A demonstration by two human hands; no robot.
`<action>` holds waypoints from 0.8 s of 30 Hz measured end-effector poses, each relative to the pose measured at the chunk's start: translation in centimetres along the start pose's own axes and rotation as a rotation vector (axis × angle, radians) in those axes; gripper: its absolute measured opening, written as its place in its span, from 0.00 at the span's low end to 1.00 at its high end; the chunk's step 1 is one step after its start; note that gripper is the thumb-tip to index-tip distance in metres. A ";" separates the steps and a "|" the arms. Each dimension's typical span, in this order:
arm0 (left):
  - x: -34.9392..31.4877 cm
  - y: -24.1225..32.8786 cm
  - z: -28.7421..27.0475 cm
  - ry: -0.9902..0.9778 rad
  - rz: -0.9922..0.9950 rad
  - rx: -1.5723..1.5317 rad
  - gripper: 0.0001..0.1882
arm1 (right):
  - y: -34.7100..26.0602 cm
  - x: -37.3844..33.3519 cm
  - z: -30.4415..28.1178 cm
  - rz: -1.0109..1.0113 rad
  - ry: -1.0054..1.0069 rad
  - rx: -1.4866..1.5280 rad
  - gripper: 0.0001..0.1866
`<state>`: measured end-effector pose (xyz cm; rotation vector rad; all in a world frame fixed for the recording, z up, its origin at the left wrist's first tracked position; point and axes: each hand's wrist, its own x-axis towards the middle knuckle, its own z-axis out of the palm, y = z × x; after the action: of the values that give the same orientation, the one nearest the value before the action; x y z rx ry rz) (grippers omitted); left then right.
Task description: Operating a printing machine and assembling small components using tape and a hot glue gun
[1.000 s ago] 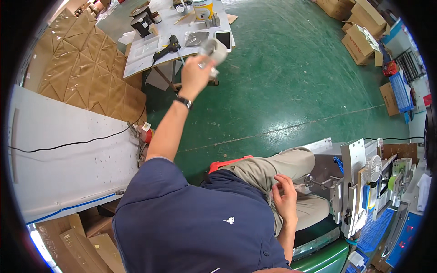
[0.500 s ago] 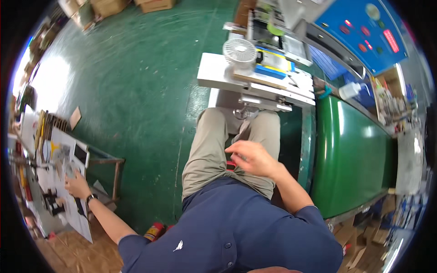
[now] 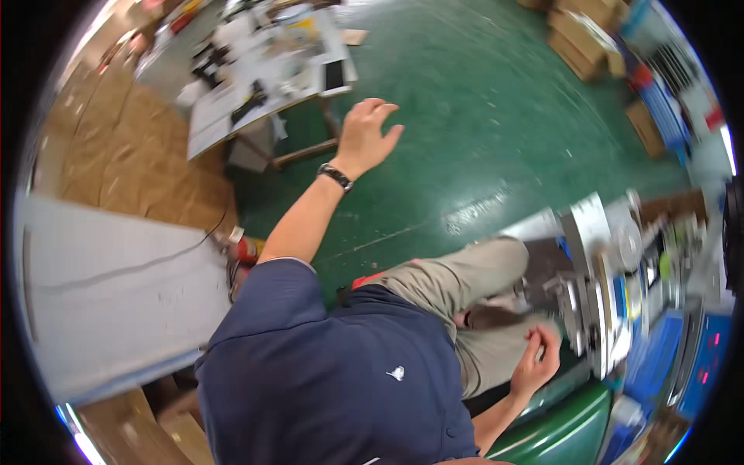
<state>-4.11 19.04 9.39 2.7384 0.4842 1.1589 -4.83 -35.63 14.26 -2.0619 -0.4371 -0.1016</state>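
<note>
My left hand, with a dark watch on its wrist, reaches out over the green floor. Its fingers are spread and nothing is in them. Beyond it, to the left, stands a white-topped table bearing papers, black items and a dark flat rectangle. My right hand is by my right thigh, loosely curled, thumb apart from the fingers; I see nothing in it. A bench machine with metal parts lies just beyond that hand.
A white panel or tabletop is at the left, near a red cylinder. Cardboard boxes stand far right. A clear round fan, a blue panel and a green rounded cover are at the right.
My view and body have turned left, so the bench has shifted to the right edge. The left hand has come away from the white table, empty; the right hand stays near my lap.
</note>
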 end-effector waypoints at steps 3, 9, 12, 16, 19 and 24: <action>-2.0 -3.0 -3.0 0.021 -0.321 -0.169 0.18 | 0.6 0.0 1.7 0.020 -0.122 0.054 0.11; -8.3 -6.4 -6.4 0.010 -0.419 -0.227 0.15 | -0.8 3.7 4.8 -0.001 -0.273 0.065 0.11; -9.8 -11.0 -8.0 0.044 -0.416 -0.194 0.14 | -4.1 5.4 7.6 -0.130 -0.394 -0.021 0.12; -8.1 -24.7 -11.5 0.373 -0.412 0.271 0.18 | -6.1 5.1 10.4 -0.260 -0.551 -0.113 0.13; -6.9 -32.5 -12.2 0.221 -0.666 0.602 0.23 | -5.9 4.9 12.4 -0.261 -0.665 -0.079 0.14; -9.6 -39.2 -13.3 -0.073 -0.728 0.310 0.27 | -7.5 4.2 14.5 -0.182 -0.716 -0.076 0.13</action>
<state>-29.39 52.52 2.81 2.4242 1.5853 0.8291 -5.05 -18.72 14.11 -2.0841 -1.0681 0.5356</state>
